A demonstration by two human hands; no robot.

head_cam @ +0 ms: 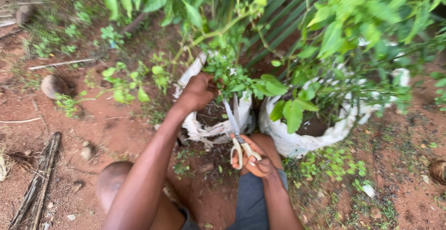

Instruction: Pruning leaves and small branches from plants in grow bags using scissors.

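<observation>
My left hand (pixel 199 92) is closed around a small leafy plant (pixel 231 74) that grows in a white grow bag (pixel 209 128) filled with dark soil. Lower down, my right hand (pixel 256 161) grips a pair of scissors (pixel 235 130) by their cream handles. The blades point up toward the base of the plant, just below my left hand. A second white grow bag (pixel 297 142) stands to the right and holds a taller green plant (pixel 339 30). My knees show at the bottom of the view.
Red bare earth surrounds the bags. Small weeds (pixel 334 162) grow at the lower right. Dry sticks (pixel 39 183) lie at the lower left, and stones (pixel 52 85) sit at the left. Dark palm fronds (pixel 278 21) lie behind the plants.
</observation>
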